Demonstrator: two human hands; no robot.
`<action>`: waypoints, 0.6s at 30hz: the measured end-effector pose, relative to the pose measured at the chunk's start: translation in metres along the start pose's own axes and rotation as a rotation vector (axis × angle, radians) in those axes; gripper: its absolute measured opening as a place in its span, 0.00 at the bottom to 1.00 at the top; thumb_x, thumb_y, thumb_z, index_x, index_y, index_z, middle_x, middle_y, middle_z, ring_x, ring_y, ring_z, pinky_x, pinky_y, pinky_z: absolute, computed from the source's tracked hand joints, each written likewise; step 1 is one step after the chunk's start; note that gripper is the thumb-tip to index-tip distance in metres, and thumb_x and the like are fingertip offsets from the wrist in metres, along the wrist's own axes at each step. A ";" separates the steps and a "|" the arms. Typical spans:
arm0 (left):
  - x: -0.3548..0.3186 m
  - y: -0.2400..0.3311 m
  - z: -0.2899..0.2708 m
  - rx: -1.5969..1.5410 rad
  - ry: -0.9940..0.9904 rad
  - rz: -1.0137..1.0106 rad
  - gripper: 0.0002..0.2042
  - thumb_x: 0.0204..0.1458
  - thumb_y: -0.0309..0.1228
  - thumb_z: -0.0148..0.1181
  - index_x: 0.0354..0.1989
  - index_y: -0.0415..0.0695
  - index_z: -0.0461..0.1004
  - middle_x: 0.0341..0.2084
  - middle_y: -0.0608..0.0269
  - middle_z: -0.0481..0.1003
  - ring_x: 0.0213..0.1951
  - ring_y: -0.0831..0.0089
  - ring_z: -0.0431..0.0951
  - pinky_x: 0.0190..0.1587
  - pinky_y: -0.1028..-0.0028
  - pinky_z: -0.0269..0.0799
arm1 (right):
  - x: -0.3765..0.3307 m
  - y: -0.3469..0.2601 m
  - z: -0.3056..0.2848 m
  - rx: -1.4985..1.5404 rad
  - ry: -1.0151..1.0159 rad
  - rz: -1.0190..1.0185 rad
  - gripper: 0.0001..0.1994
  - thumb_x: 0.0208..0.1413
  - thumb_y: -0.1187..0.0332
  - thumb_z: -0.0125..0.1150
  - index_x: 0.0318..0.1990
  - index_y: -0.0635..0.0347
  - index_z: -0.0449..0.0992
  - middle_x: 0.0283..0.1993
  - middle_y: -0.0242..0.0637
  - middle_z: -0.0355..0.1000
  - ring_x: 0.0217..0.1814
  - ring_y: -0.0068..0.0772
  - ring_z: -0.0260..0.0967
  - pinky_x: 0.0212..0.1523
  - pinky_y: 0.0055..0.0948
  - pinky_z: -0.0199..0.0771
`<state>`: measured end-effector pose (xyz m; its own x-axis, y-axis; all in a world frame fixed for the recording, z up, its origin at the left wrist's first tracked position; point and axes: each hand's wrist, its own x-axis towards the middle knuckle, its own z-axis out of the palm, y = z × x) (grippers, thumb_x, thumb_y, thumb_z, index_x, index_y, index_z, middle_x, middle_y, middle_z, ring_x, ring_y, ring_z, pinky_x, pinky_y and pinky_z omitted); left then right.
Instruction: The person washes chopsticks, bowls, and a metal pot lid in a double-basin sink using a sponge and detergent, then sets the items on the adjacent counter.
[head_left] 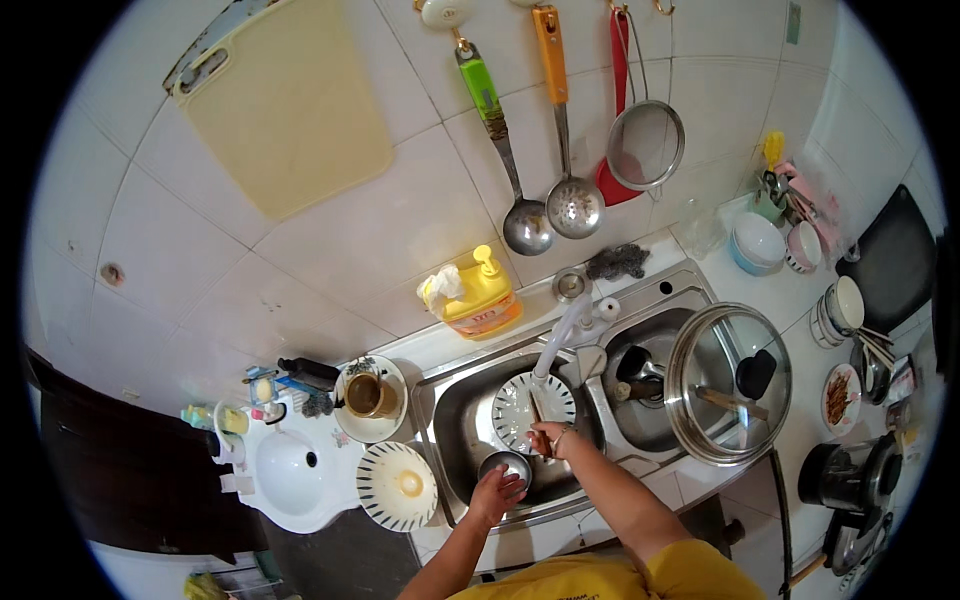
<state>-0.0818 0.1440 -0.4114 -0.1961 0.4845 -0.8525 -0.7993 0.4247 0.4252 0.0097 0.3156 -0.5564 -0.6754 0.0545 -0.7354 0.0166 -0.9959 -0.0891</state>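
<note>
My left hand point(496, 492) reaches into the sink point(462, 420) and cups the near rim of a small metal bowl point(506, 466). The grip is half closed, fingers curled over the edge at about seven o'clock on the bowl, thumb side toward me. The bowl sits low in the basin, just in front of the plate.

My right hand point(549, 440) is closed around the lower edge of a white plate with dark stripes on its rim point(530, 405). The plate leans tilted in the basin, its face toward me, and my fingers pinch it at roughly five o'clock. A thin stick-like thing crosses the plate near my fingers; I cannot tell what it is. The white tap point(565, 335) arches down over the plate from one o'clock.

At three o'clock from my hands, the second basin holds a pot under a glass lid point(728, 385). At nine o'clock, on the worktop point(440, 345), a striped bowl point(398, 485) stands upside down, and beyond it a plate carries a mug point(368, 395). A yellow soap bottle point(482, 297) stands against the tiled wall at eleven o'clock, with a ladle point(525, 225) and a skimmer point(574, 205) hanging above it.
</note>
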 end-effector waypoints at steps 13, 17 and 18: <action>0.041 -0.015 0.057 0.079 -0.246 -0.085 0.18 0.55 0.43 0.46 0.50 0.47 0.61 0.42 0.58 0.67 0.41 0.65 0.70 0.41 0.64 0.67 | -0.098 0.010 0.012 -0.406 0.251 -0.396 0.10 0.54 0.62 0.53 0.33 0.60 0.68 0.27 0.38 0.72 0.25 0.31 0.69 0.24 0.30 0.72; 0.032 -0.035 0.078 0.095 -0.297 -0.152 0.16 0.55 0.47 0.45 0.41 0.48 0.65 0.33 0.64 0.71 0.32 0.70 0.72 0.30 0.69 0.69 | -0.089 0.021 0.016 -0.449 0.209 -0.531 0.11 0.55 0.62 0.51 0.36 0.61 0.69 0.34 0.38 0.73 0.28 0.25 0.67 0.29 0.28 0.70; 0.028 -0.034 0.077 0.126 -0.316 -0.169 0.15 0.55 0.46 0.45 0.41 0.48 0.66 0.30 0.65 0.71 0.31 0.71 0.72 0.30 0.69 0.68 | -0.086 0.021 0.018 -0.521 0.217 -0.555 0.11 0.55 0.62 0.52 0.37 0.61 0.69 0.33 0.37 0.73 0.28 0.23 0.67 0.29 0.26 0.69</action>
<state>-0.0168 0.2023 -0.4266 0.1334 0.6034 -0.7862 -0.7256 0.5998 0.3373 0.0555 0.2885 -0.4830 -0.5285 0.5997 -0.6009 0.0982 -0.6598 -0.7450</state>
